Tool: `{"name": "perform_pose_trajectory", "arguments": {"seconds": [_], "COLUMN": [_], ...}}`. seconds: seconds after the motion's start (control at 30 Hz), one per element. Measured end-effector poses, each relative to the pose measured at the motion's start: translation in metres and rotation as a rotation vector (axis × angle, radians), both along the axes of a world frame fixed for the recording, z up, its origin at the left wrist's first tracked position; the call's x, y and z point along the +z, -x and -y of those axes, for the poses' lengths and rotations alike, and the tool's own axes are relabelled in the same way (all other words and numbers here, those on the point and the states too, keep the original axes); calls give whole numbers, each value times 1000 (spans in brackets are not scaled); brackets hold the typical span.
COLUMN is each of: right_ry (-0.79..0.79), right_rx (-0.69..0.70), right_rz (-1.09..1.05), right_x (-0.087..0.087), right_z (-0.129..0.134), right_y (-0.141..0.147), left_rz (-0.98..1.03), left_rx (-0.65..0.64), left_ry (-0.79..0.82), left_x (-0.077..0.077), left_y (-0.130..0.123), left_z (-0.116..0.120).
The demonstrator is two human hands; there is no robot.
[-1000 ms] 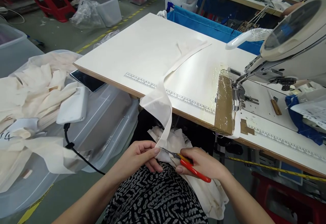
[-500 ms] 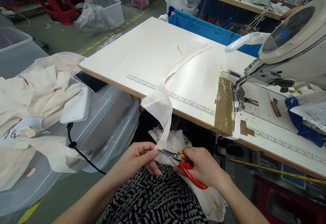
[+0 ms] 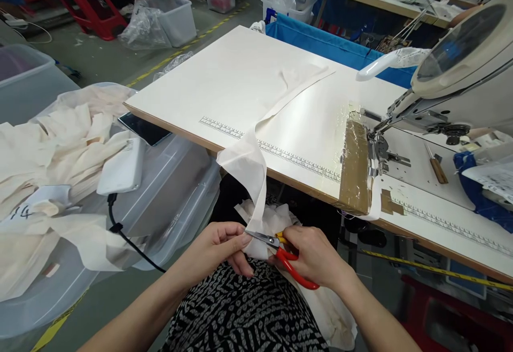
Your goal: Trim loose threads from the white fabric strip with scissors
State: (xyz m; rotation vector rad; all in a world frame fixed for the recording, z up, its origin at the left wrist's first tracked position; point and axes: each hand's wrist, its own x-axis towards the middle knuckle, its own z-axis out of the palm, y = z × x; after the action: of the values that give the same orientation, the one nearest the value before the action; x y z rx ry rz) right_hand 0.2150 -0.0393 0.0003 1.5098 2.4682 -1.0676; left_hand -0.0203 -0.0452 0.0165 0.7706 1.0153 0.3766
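A long cream fabric strip (image 3: 246,162) runs from the white table top down over its front edge to my lap. My left hand (image 3: 226,245) pinches its lower end between thumb and fingers. In my right hand (image 3: 315,250) is a pair of scissors (image 3: 294,272) with red and yellow handles. Their blades point left and meet the strip right beside my left fingertips. More cream fabric (image 3: 334,317) lies bunched on my lap, on a black-and-white patterned garment (image 3: 240,314). Whether the blades have cut through the cloth I cannot tell.
The white table (image 3: 192,85) carries a printed ruler scale and, at right, a sewing machine (image 3: 460,85). A wooden-handled tool (image 3: 436,167) lies beyond the needle area. Left of me, a clear plastic bin (image 3: 168,192) bears fabric pieces (image 3: 76,143) and a white power bank (image 3: 122,167) with a black cable.
The scissors and my right hand have shifted slightly left, toward my left fingertips. The hanging part of the strip has swung a little left.
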Motion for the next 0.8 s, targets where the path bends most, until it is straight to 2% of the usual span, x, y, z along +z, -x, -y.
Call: {"name": "perform_pose_trajectory", "arguments": {"seconds": [0.17,0.27,0.37,0.47,0.5,0.57,0.63,0.67,0.8], "right_ry": [17,-21,-42,-61,-63,-56,-34,-23,-10], "right_rx": [-61,-98,-112,-131,-137,-145,-156,-168,-220], "right_rz": [-79,-99,-111,-141,-158,-191,-212,-218,-250], "right_x": [-7,-7,-7,-7,-7,-6,-6,-6,-12], "right_z": [2,5,8,13,15,19,25,28,42], "right_y": [-8,-14,-18,-20,-22,-25,-26,-26,-23], "left_rz": [-39,-133,-303,-579,-642,-683,-678,-691,-725], "left_rx": [-64,-85,-61,-67,-133,-387,-602,-638,-513], "left_ry": [-21,-149,-401,-783,-922,-1095,-1068,-1014,-898], "left_x": [-1,-1,-1,-2,-3,-8,-18,-25,-55], "left_y": [6,8,2,-11,-16,-26,-38,-44,-60], "left_z": [-8,-15,-22,-31,-36,-49,-66,-77,-114]}}
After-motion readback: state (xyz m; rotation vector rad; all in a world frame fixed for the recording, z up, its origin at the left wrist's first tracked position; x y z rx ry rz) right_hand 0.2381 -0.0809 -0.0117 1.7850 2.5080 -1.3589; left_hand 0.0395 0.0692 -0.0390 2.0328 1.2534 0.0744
